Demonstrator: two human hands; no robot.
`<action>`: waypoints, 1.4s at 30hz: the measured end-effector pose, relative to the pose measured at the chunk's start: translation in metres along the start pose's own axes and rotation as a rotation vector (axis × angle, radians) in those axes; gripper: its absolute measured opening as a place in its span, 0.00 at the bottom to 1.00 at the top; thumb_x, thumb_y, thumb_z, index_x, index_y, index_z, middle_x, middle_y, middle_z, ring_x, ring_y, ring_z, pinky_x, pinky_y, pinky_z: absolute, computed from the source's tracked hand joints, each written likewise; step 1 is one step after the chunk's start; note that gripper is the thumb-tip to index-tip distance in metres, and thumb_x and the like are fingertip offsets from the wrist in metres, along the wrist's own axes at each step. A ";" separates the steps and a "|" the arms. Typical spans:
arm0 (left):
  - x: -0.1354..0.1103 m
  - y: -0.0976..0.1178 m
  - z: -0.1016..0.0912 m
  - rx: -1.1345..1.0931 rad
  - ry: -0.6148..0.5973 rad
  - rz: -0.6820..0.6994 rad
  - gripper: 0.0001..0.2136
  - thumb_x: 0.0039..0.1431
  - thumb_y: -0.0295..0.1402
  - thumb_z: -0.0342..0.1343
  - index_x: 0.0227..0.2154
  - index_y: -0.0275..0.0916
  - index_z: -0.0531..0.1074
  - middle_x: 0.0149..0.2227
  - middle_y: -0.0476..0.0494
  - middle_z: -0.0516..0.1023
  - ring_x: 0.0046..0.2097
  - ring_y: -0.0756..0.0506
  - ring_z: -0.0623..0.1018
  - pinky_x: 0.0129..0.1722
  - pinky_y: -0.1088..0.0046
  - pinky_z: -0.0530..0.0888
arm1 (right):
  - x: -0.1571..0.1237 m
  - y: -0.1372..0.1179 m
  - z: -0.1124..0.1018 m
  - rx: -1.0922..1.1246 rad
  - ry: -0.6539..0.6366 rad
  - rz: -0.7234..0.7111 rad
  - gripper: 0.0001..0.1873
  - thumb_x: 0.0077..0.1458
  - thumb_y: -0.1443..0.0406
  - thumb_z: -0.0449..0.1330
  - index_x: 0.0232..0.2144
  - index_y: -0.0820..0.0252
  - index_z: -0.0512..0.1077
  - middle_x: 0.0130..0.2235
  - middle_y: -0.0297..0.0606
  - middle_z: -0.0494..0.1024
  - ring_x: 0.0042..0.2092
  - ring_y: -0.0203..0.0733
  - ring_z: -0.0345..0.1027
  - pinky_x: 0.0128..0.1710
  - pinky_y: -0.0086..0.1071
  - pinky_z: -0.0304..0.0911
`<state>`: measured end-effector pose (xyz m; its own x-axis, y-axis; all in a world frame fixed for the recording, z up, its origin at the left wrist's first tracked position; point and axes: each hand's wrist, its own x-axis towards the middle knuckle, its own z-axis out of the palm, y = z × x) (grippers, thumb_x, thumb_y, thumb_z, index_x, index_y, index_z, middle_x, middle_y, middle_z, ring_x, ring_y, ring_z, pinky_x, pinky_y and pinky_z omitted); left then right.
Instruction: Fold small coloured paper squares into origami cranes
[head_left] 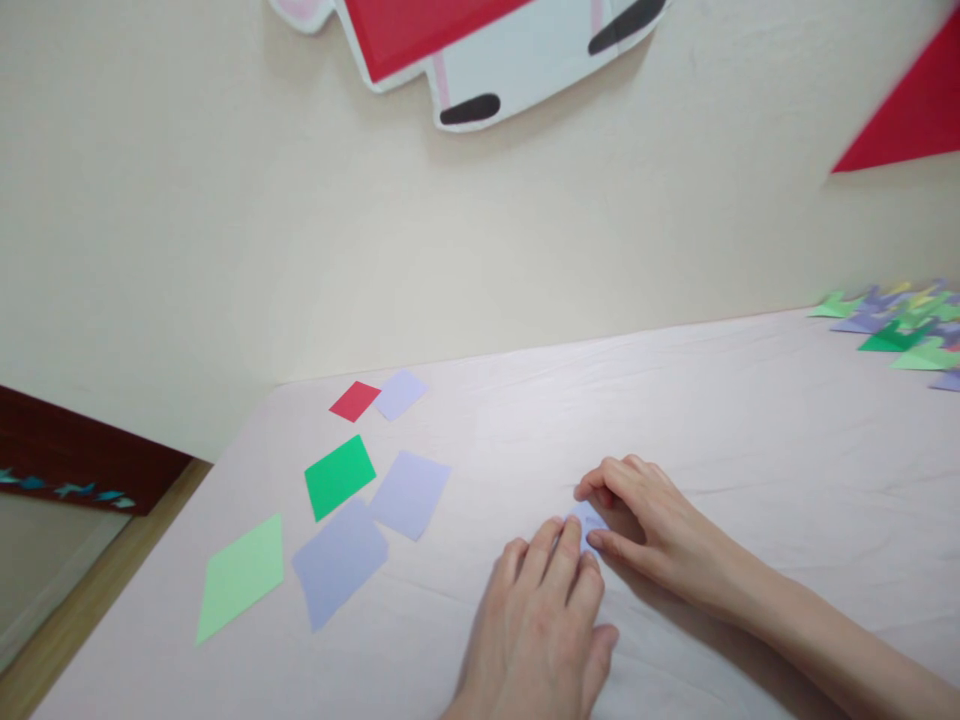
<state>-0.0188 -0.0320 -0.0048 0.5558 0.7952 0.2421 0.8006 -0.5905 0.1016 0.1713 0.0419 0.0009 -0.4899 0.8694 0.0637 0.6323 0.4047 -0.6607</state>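
Pinching with my right hand [645,520], I had thumb and forefinger closed on a small lavender paper [590,521] lying on the pale table [750,450]. My left hand [540,615] lay flat and unclenched, fingertips pressing that paper down. Loose coloured sheets [409,492] lay well apart to the left, and folded pieces [900,325] sat far right.
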 end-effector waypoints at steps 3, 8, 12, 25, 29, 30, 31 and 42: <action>0.000 0.000 0.001 -0.006 -0.019 0.000 0.19 0.64 0.45 0.52 0.51 0.38 0.70 0.59 0.40 0.70 0.59 0.40 0.68 0.51 0.61 0.70 | 0.001 0.001 0.000 0.014 0.001 -0.005 0.09 0.54 0.68 0.59 0.40 0.57 0.68 0.36 0.38 0.71 0.40 0.46 0.64 0.42 0.41 0.59; -0.001 0.000 0.000 -0.022 -0.050 -0.012 0.19 0.63 0.44 0.53 0.51 0.39 0.69 0.60 0.40 0.68 0.60 0.39 0.67 0.52 0.60 0.70 | 0.004 0.004 0.002 0.038 0.019 -0.012 0.07 0.56 0.71 0.55 0.37 0.57 0.68 0.34 0.37 0.72 0.38 0.45 0.63 0.41 0.40 0.59; -0.002 0.002 0.000 -0.013 -0.045 -0.011 0.19 0.63 0.44 0.53 0.51 0.39 0.69 0.61 0.39 0.68 0.59 0.38 0.68 0.51 0.59 0.71 | 0.007 0.007 0.003 0.052 0.047 -0.033 0.09 0.56 0.73 0.52 0.37 0.57 0.68 0.34 0.38 0.73 0.39 0.45 0.64 0.41 0.40 0.60; -0.007 0.007 0.005 -0.037 0.009 -0.061 0.20 0.63 0.42 0.53 0.54 0.40 0.68 0.61 0.39 0.68 0.58 0.38 0.69 0.53 0.58 0.71 | 0.002 -0.001 -0.001 0.075 0.053 -0.017 0.14 0.51 0.74 0.55 0.41 0.57 0.68 0.36 0.37 0.72 0.40 0.44 0.65 0.44 0.40 0.62; -0.006 0.012 0.009 -0.061 -0.011 -0.100 0.23 0.61 0.45 0.54 0.57 0.41 0.66 0.59 0.37 0.69 0.55 0.36 0.71 0.52 0.55 0.71 | 0.006 0.001 0.003 0.105 0.160 -0.003 0.11 0.53 0.74 0.51 0.36 0.58 0.68 0.34 0.37 0.72 0.38 0.44 0.65 0.41 0.40 0.62; -0.005 0.014 0.009 -0.074 -0.026 -0.123 0.25 0.60 0.45 0.55 0.58 0.42 0.66 0.58 0.37 0.70 0.54 0.36 0.71 0.52 0.55 0.71 | 0.005 0.000 0.003 0.110 0.192 0.007 0.10 0.54 0.73 0.50 0.36 0.58 0.68 0.34 0.38 0.72 0.38 0.44 0.65 0.41 0.40 0.62; -0.004 0.015 0.008 -0.091 -0.044 -0.147 0.27 0.60 0.46 0.56 0.59 0.42 0.64 0.57 0.36 0.70 0.53 0.35 0.71 0.52 0.54 0.72 | 0.003 -0.001 0.003 0.108 0.218 0.016 0.09 0.55 0.72 0.50 0.36 0.58 0.68 0.34 0.38 0.72 0.38 0.44 0.65 0.41 0.40 0.62; 0.023 -0.014 -0.025 -0.355 -0.088 -0.067 0.17 0.62 0.24 0.50 0.52 0.43 0.67 0.53 0.46 0.72 0.55 0.45 0.69 0.56 0.62 0.66 | -0.029 -0.024 0.008 0.000 0.139 -0.007 0.08 0.54 0.74 0.56 0.34 0.57 0.67 0.38 0.38 0.73 0.42 0.46 0.64 0.43 0.40 0.62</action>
<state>-0.0232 -0.0092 0.0237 0.5344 0.8334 0.1409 0.7170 -0.5353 0.4466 0.1657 0.0045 0.0083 -0.4064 0.8974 0.1718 0.6289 0.4111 -0.6599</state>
